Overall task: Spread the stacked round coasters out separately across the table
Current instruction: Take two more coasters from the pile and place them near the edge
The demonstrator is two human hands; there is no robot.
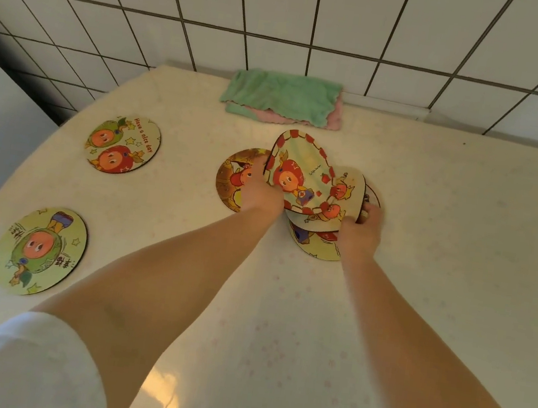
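1. Nearest: white sleeve (20, 366) on the left arm, both bare forearms reaching over the cream table (420, 294).
2. Round coasters with cartoon fruit faces: one green-and-yellow at near left (39, 250); one reading "Have a nice day" farther left (123, 144); both flat, well apart.
3. Brownish coaster (233, 178) flat at centre, partly under the left hand (260, 195).
4. Remaining pile (316, 241) fanned at centre, under the right hand (361, 229), which grips its right edge.
5. Red-bordered top coaster (303, 174) tilted up off the pile, gripped at its left edge by the left hand.
6. Folded green and pink cloth (284, 98) at the far edge, by the tiled wall (288, 6).
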